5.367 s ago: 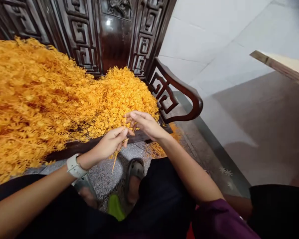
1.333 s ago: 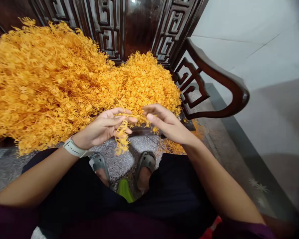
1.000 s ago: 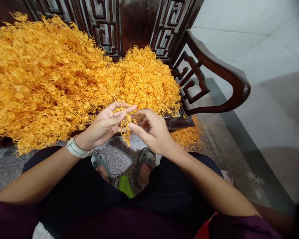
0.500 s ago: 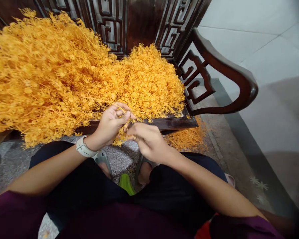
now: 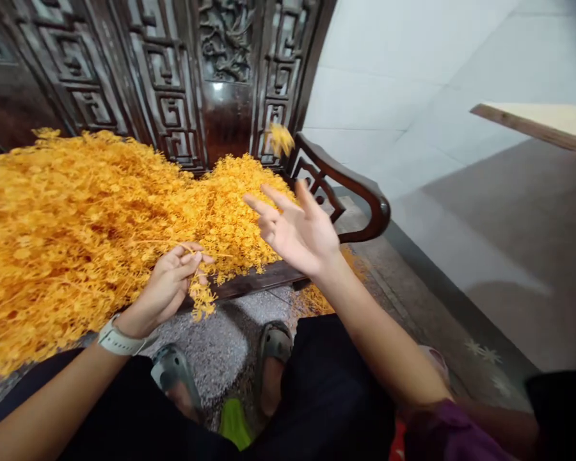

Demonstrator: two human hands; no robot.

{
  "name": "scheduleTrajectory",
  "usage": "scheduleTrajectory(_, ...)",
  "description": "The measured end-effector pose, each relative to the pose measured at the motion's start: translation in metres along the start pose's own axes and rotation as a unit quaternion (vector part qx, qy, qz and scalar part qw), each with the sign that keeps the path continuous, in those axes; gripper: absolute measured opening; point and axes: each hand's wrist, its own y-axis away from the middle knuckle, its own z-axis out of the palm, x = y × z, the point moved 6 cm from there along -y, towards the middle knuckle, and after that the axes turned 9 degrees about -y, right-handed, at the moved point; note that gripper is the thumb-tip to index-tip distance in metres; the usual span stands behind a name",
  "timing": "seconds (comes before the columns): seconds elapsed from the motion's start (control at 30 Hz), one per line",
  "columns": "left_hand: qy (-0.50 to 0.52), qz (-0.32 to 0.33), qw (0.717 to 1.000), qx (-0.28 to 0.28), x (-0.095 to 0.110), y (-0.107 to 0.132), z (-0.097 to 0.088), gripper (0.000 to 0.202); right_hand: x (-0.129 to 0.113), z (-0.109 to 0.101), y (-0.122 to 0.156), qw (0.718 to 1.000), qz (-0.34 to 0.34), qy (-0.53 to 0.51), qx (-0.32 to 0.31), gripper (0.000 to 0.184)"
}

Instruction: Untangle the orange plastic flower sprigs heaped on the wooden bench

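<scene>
A big heap of orange plastic flower sprigs (image 5: 77, 230) covers the seat of a dark carved wooden bench (image 5: 221, 83). My left hand (image 5: 173, 288), with a pale watch on the wrist, pinches a small orange sprig (image 5: 200, 299) at the bench's front edge. My right hand (image 5: 297, 227) is raised over the right end of the heap, palm up, fingers spread, holding nothing. A small orange piece (image 5: 279, 137) is in the air above it, blurred, near the bench's armrest (image 5: 360, 198).
More orange sprigs (image 5: 312, 298) lie on the speckled floor under the bench's right end. My feet in grey sandals (image 5: 271, 342) rest on the floor beside a green object (image 5: 233, 419). A wooden board edge (image 5: 532, 125) juts in at upper right.
My hands were together working one sprig; now the right hand has swung up and opened, an orange piece flies from it, and the left hand stays low with the sprig.
</scene>
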Motion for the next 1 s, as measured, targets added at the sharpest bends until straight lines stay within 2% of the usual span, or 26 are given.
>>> scheduleTrajectory(0.03,0.001,-0.01,1.0,-0.002,-0.001,0.002,0.002,0.033,0.01,-0.011,-0.003,0.997,0.029,-0.032,0.056,0.046)
scheduleTrajectory(0.1,0.0,-0.032,0.999,0.002,-0.003,0.004,0.005,0.035,0.033,-0.011,0.0,0.975,0.113,-0.155,0.114,0.046)
scheduleTrajectory(0.17,0.007,-0.05,0.999,0.01,-0.004,0.003,0.006,0.036,0.051,0.008,0.008,0.938,0.199,-0.256,0.124,0.038)
scheduleTrajectory(0.2,0.014,-0.051,0.999,0.011,-0.004,0.002,0.007,0.038,0.053,0.021,0.012,0.936,0.214,-0.261,0.102,0.033)
scheduleTrajectory(0.3,0.028,-0.026,0.999,0.002,0.004,0.004,0.015,0.051,0.044,0.051,0.02,0.977,0.168,-0.13,0.028,0.029)
scheduleTrajectory(0.37,0.015,-0.006,1.0,-0.014,0.008,0.007,0.021,0.058,0.036,0.062,0.026,0.991,0.128,-0.021,0.016,0.034)
scheduleTrajectory(0.47,-0.04,0.024,0.999,-0.019,0.01,0.014,0.025,0.058,0.035,0.066,0.033,0.99,0.117,0.071,0.029,0.029)
scheduleTrajectory(0.63,-0.166,0.112,0.979,0.049,0.013,0.026,0.023,0.045,0.037,0.067,0.036,0.971,0.118,0.207,0.006,0.025)
scheduleTrajectory(0.73,-0.185,0.137,0.969,0.093,0.016,0.028,0.021,0.042,0.031,0.066,0.037,0.965,0.115,0.234,0.001,0.028)
scheduleTrajectory(0.83,-0.184,0.153,0.963,0.121,0.022,0.023,0.016,0.036,0.02,0.073,0.039,0.972,0.07,0.224,-0.03,0.03)
scheduleTrajectory(1.0,-0.171,0.104,0.977,0.068,0.021,0.021,0.021,0.044,0.002,0.098,0.043,0.974,-0.032,0.19,-0.122,0.024)
